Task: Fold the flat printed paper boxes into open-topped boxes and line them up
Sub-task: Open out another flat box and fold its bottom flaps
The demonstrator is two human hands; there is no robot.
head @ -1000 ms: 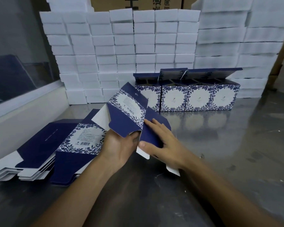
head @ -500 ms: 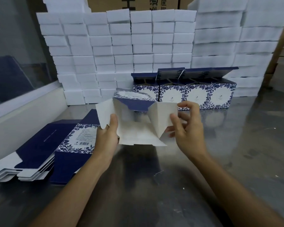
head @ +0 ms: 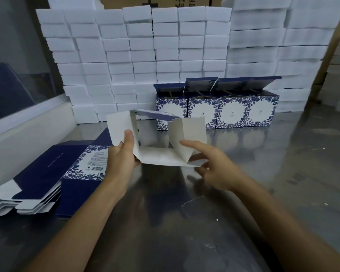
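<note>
A person stands at a shiny metal bench (head: 263, 193) and holds a half-opened paper box (head: 157, 156) in the air above it, between both hands. The box is opened into a tube seen end-on, its white inside facing the camera, with a blue printed edge along the top and white flaps spread out to the left and right.

The left hand (head: 124, 158) grips the left side of the box: the thumb lies on the inside of the left wall and the other fingers curl round behind it. The right hand (head: 214, 169) is beside the right flap with its fingers fairly straight; the forefinger reaches out and touches the white face of that flap, and the other fingers lie under the box's lower right corner. It is not clasped round anything.

At the back of the bench, four folded boxes (head: 217, 112) stand side by side in a row, touching, tops open and blue lids tilted up behind them. On the left of the bench lies a stack of flat boxes (head: 47, 173), blue and white with a leaf pattern and a barcode label on top. Behind everything rises a wall of white foam blocks (head: 126, 55), stacked in columns.
</note>
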